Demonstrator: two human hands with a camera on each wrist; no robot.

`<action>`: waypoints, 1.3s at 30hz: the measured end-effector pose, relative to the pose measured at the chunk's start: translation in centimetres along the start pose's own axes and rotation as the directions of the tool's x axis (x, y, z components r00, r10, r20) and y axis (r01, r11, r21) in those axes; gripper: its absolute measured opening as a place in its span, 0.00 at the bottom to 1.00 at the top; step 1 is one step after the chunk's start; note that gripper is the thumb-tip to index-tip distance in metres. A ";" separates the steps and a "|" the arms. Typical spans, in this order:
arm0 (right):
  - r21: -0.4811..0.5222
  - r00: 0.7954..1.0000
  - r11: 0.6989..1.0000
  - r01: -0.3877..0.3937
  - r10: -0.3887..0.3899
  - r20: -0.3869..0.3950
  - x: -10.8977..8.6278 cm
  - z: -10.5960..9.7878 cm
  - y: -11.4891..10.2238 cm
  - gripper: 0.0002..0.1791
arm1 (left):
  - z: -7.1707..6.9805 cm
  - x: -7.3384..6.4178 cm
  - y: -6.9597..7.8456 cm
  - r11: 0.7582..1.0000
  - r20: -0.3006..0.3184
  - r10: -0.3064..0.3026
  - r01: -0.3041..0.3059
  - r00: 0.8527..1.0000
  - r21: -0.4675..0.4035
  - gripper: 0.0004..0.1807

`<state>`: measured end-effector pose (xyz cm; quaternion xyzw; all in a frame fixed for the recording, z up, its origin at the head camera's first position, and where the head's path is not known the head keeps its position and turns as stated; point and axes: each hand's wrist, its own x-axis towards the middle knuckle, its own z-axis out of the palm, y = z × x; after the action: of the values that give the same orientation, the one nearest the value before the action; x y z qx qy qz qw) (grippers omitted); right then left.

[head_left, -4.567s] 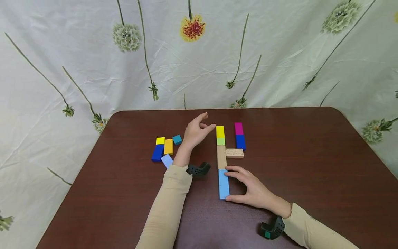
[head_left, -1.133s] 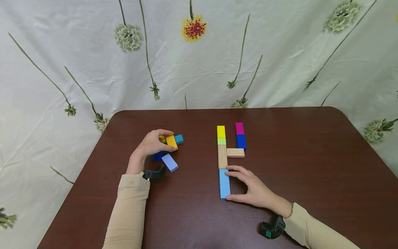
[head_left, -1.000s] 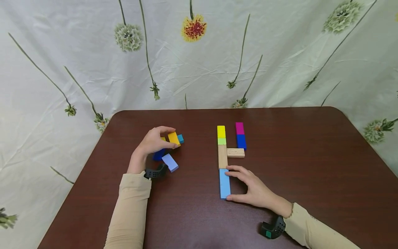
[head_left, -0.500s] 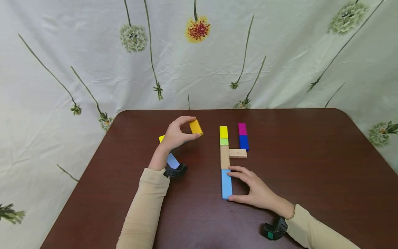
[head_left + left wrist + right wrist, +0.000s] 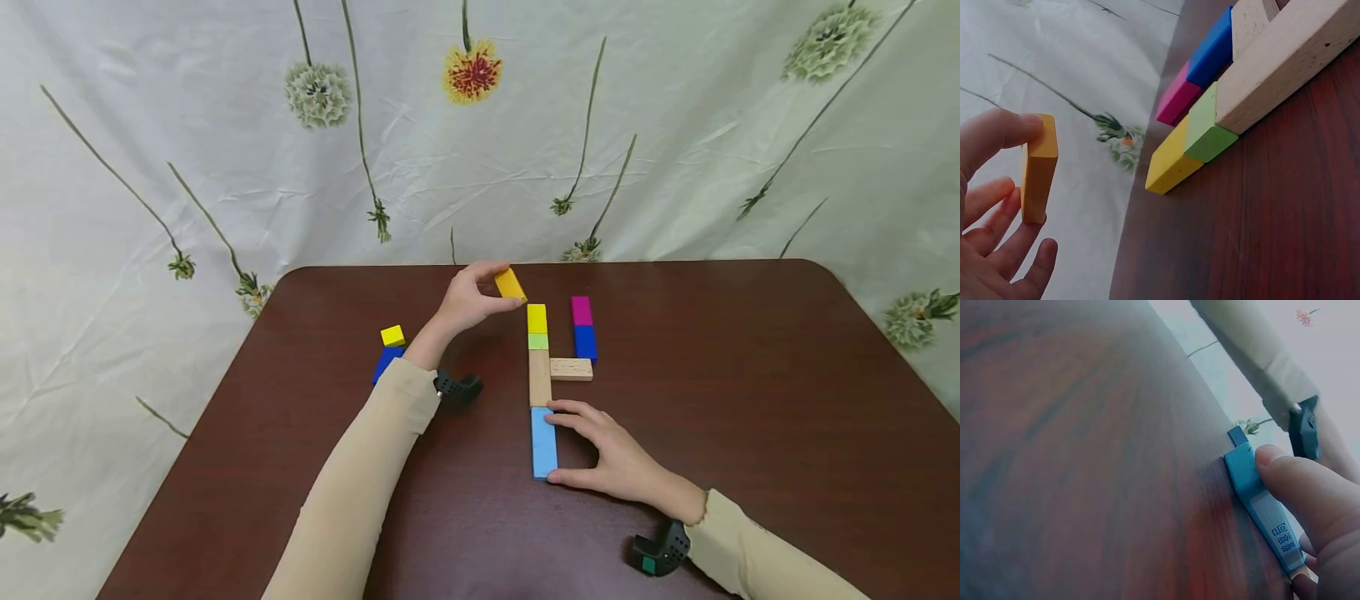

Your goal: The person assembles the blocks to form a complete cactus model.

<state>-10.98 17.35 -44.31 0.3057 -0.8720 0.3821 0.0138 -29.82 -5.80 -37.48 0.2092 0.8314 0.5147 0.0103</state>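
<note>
Leaning in the left hand (image 5: 467, 304), the oblong block (image 5: 1040, 174) is orange-yellow.

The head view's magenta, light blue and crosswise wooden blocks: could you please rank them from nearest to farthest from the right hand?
1. Light blue block, touched by the right hand
2. Crosswise wooden block, beyond the hand
3. Magenta block, farther back still
</note>
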 end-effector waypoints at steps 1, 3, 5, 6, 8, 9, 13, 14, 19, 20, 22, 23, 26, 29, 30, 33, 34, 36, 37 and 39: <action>-0.001 1.000 1.000 0.000 0.000 0.000 0.0 0.0 0.0 0.37 | 0.2 0.4 0.0 1.000 0.007 -0.004 0.004 1.000 0.008 0.33; -0.001 1.000 1.000 -0.001 0.001 0.001 0.0 0.0 0.0 0.37 | 0.6 1.0 0.2 0.999 0.019 -0.019 0.018 1.000 0.033 0.33; 0.001 1.000 1.000 -0.001 0.001 -0.002 0.0 -0.1 0.0 0.37 | 1.0 1.6 0.3 0.997 0.033 -0.033 0.030 0.999 0.069 0.33; 0.001 1.000 1.000 -0.001 0.001 -0.003 0.0 -0.1 0.0 0.37 | 1.2 1.9 0.3 0.995 0.042 -0.036 0.032 0.998 0.091 0.34; 0.003 1.000 1.000 0.000 0.000 -0.006 0.0 -0.2 0.0 0.37 | 1.7 2.4 0.4 0.990 0.050 -0.040 0.033 0.998 0.137 0.34; 0.004 1.000 1.000 0.001 -0.001 -0.007 0.0 -0.2 0.0 0.38 | 1.9 2.7 0.4 0.987 0.054 -0.040 0.031 0.998 0.159 0.34; 0.006 1.000 1.000 0.004 -0.004 -0.009 0.0 -0.1 0.1 0.37 | 2.7 3.7 0.2 0.974 0.061 -0.039 0.024 0.997 0.227 0.34; 0.007 1.000 1.000 0.007 -0.007 -0.009 0.0 -0.1 0.1 0.37 | 2.8 3.8 0.1 0.971 0.061 -0.042 0.027 0.997 0.238 0.35; 0.018 1.000 1.000 0.011 -0.011 -0.006 0.1 0.1 0.2 0.37 | 3.4 4.6 -0.6 0.960 0.051 -0.082 0.065 0.995 0.273 0.35; 0.019 1.000 1.000 0.010 -0.010 -0.005 0.1 0.1 0.2 0.37 | 3.5 4.7 -0.7 0.957 0.044 -0.090 0.074 0.995 0.282 0.34; 0.015 1.000 1.000 0.012 -0.012 -0.007 0.1 0.1 0.2 0.37 | 3.7 5.0 -0.8 0.947 0.033 -0.107 0.092 0.994 0.307 0.34; 0.014 1.000 1.000 0.010 -0.010 -0.008 0.1 0.1 0.2 0.37 | 3.8 5.2 -0.8 0.943 0.029 -0.118 0.103 0.993 0.317 0.34; 0.006 1.000 1.000 0.008 -0.008 -0.009 0.1 0.1 0.3 0.37 | 4.0 5.5 -0.7 0.928 0.026 -0.138 0.120 0.990 0.354 0.34; 0.000 1.000 1.000 0.007 -0.007 -0.007 0.2 0.0 0.4 0.37 | 4.1 5.6 -0.7 0.914 0.026 -0.152 0.130 0.988 0.384 0.34; -0.002 1.000 1.000 0.007 -0.007 -0.007 0.1 0.1 0.4 0.37 | 4.2 5.7 -0.8 0.911 0.025 -0.153 0.131 0.988 0.392 0.34; 0.005 1.000 1.000 0.006 -0.006 -0.005 0.2 0.0 0.3 0.37 | 4.3 5.7 -1.0 0.901 0.020 -0.160 0.138 0.987 0.411 0.34; 0.006 1.000 1.000 0.006 -0.006 -0.005 0.2 0.0 0.3 0.37 | 4.3 5.7 -1.0 0.899 0.018 -0.162 0.140 0.987 0.414 0.34; 0.010 1.000 1.000 0.006 -0.006 -0.004 0.2 0.0 0.3 0.37 | 4.4 5.8 -1.2 0.894 0.014 -0.166 0.145 0.986 0.425 0.34; 0.013 1.000 1.000 0.005 -0.005 -0.003 0.2 0.0 0.3 0.37 | 4.4 5.8 -1.2 0.891 0.012 -0.169 0.148 0.986 0.430 0.33; 0.015 1.000 1.000 0.000 0.000 0.001 0.1 0.0 0.2 0.37 | 4.5 5.8 -1.3 0.888 0.012 -0.171 0.148 0.985 0.435 0.33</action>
<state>-11.22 17.39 -44.45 0.3059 -0.8692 0.3882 0.0113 -34.54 -0.37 -39.60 0.1501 0.9386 0.3096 0.0267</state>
